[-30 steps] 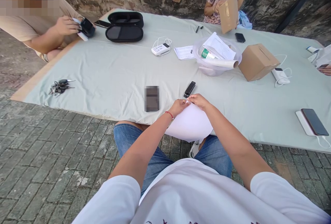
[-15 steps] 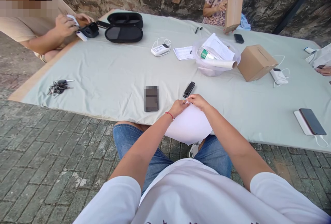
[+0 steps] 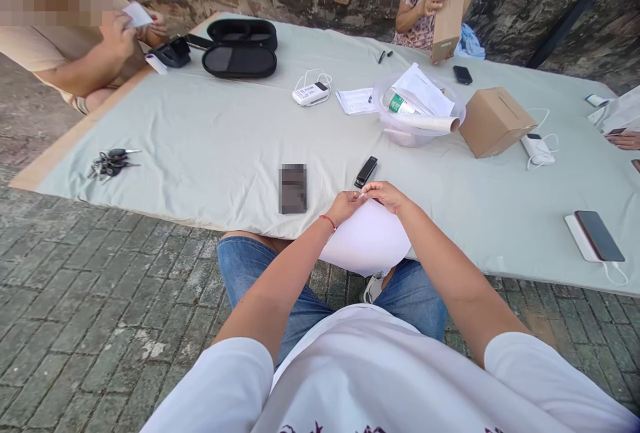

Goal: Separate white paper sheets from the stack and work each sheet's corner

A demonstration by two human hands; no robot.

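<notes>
A white sheet of paper (image 3: 370, 236) hangs curved over the near table edge, above my knees. My left hand (image 3: 346, 207) pinches its top corner, a red string round the wrist. My right hand (image 3: 385, 194) meets it there, fingertips closed on the same corner; whether one sheet or more is held I cannot tell. Just beyond my fingers a black stapler (image 3: 367, 171) lies on the cloth. To the left of my hands is a dark, blurred-out flat rectangular object (image 3: 293, 189).
On the cloth-covered table (image 3: 200, 153) are keys (image 3: 113, 164), an open black case (image 3: 240, 63), a power bank (image 3: 311, 94), a plastic basin (image 3: 400, 134) of papers, a cardboard box (image 3: 495, 123) and a phone (image 3: 603, 235). Co-workers sit at the left, far side and right.
My hands stay at the paper's corner with barely any shift. The co-worker at left has raised a white slip off the black device. The far person's cardboard piece has tilted slightly.
</notes>
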